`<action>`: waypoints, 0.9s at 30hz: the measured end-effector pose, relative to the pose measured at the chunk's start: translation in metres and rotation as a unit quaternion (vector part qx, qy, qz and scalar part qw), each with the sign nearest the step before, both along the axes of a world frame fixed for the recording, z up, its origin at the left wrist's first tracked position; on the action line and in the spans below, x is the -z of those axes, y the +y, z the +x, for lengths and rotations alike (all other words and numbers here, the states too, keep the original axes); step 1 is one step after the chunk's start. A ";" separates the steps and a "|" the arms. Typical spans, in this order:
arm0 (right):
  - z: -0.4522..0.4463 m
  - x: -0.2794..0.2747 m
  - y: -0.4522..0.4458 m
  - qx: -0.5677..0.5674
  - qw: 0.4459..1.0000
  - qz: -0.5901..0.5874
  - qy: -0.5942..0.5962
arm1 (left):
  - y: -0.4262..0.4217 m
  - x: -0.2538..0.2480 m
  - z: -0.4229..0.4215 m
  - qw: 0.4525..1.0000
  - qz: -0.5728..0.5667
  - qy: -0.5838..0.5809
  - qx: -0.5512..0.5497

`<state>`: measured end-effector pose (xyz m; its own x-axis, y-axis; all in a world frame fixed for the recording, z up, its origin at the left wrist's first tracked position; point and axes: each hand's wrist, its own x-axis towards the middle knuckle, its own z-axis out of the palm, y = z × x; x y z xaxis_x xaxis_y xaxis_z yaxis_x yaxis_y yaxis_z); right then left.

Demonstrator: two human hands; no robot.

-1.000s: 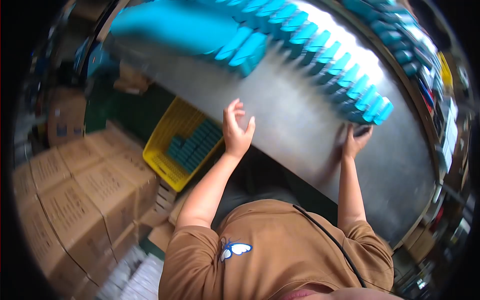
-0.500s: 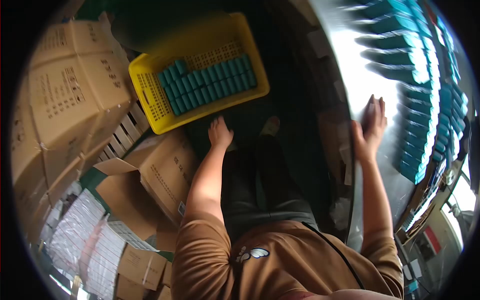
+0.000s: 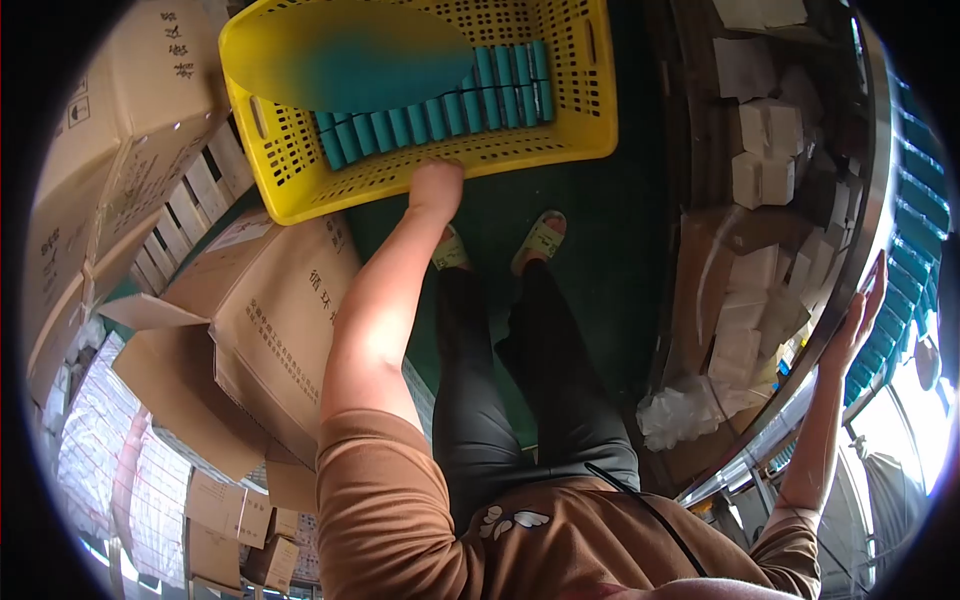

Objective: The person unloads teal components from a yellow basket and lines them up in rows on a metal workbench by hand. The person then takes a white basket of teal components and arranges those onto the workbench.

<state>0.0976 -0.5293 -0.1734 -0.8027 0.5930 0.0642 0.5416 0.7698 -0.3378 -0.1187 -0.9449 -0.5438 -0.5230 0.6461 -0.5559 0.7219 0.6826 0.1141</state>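
My left hand (image 3: pixel 437 190) is closed at the near rim of a yellow plastic basket (image 3: pixel 555 158), its fingers curled over the edge and partly hidden. Inside the basket stand rows of teal cylinders (image 3: pixel 490 90); a blurred oval covers the ones at the upper left. My right hand (image 3: pixel 858 318) rests with stretched fingers along the metal table's edge (image 3: pixel 790 400). Beyond that hand, more teal cylinders (image 3: pixel 905 270) line the tabletop. Nothing shows in my right hand.
At the left, an open cardboard box (image 3: pixel 270 320) stands beside large stacked cartons (image 3: pixel 150 130) and a wooden pallet (image 3: pixel 190 205). Under the table lie small pale boxes (image 3: pixel 765 165) and crumpled plastic (image 3: pixel 680 415). My slippered feet (image 3: pixel 542 238) stand on the green floor (image 3: pixel 600 270).
My view has swung down and left, so the basket looks larger and nearer. My left hand has gone from open beside the basket to closed on its rim. My right hand stays at the table.
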 end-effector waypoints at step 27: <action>-0.085 0.575 -0.178 0.039 0.925 -0.175 -0.333 | -0.031 0.204 0.027 0.849 -0.034 -0.067 -0.523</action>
